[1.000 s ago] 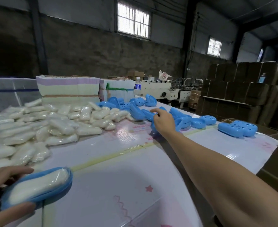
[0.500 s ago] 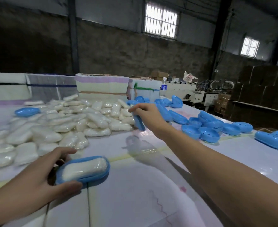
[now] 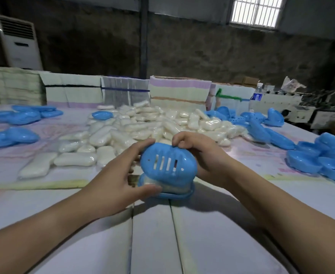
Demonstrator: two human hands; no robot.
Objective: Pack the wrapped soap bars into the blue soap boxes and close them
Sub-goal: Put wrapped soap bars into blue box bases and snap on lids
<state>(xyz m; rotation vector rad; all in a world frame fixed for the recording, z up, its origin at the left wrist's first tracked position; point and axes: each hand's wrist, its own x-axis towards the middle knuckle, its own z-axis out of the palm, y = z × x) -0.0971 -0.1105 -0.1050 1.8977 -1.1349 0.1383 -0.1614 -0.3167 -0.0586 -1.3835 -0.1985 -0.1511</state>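
Your left hand [image 3: 121, 179] grips the blue box base [image 3: 174, 192] holding a wrapped soap bar [image 3: 170, 185], low on the tabletop [image 3: 182, 234]. Your right hand [image 3: 204, 155] pinches the slotted lid [image 3: 167, 162], tilted over it, not closed.

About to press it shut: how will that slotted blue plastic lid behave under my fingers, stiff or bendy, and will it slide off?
The slotted blue plastic lid looks like a thin moulded shell, so probably fairly stiff, flexing slightly. Its glossy domed top may be slippery. It sits tilted over the wrapped white soap bar in the blue base tray, so it could skid sideways unless the left hand and right hand steady both ends.
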